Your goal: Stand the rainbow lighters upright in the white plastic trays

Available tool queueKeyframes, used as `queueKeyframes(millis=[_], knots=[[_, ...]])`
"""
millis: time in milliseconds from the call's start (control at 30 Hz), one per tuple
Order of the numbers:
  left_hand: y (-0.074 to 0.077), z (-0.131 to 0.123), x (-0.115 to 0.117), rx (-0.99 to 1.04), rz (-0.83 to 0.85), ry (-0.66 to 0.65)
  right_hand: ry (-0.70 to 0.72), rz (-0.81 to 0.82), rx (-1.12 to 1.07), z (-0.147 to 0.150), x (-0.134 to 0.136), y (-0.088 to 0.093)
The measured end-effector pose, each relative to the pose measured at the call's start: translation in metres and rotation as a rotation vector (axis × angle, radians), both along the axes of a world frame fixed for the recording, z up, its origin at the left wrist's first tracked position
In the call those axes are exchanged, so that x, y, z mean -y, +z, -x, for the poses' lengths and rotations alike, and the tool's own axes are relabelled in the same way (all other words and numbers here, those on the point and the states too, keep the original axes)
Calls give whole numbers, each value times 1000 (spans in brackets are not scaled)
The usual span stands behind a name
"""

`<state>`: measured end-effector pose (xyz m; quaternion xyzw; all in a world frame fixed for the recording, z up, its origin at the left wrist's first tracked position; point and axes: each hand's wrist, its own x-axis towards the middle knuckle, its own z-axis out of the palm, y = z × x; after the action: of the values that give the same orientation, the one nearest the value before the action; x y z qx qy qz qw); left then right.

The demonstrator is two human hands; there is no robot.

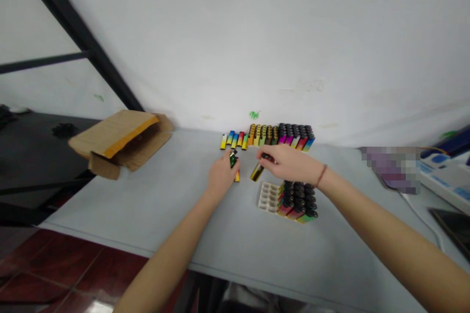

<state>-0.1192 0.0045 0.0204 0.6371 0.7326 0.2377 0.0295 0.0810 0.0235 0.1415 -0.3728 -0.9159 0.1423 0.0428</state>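
Between the fingers of my right hand (279, 160) is a yellow and dark lighter (257, 171), tilted above the table. My left hand (222, 173) is closed around a dark green lighter (233, 158); a red and yellow lighter (237, 175) shows just beside its fingers. Under my right wrist stands a white tray (263, 197) with empty pockets on its left and several black-topped lighters (299, 198) upright on its right. Beyond my hands, several colourful lighters (235, 140) lie loose, next to upright rows of gold-topped lighters (262, 134) and black-topped lighters (295, 136).
An open cardboard box (121, 139) lies on the left of the grey table (154, 210). At the right are a partly blurred purple device (396, 168) with a white cable and a white power strip (446, 176). A white wall rises behind the table.
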Motion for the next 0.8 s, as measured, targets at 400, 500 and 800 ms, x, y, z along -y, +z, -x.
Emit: queueKeyframes(millis=[400,500,800], knots=[[-18,17,-6,-88,-112,43,-33,62,182,59,-55,-62],[-19,29,-1,-53,14,32,-53,50,210,59,-44,-63],[-11,17,13,-156,169,58,-51,102,292,72,-32,-68]])
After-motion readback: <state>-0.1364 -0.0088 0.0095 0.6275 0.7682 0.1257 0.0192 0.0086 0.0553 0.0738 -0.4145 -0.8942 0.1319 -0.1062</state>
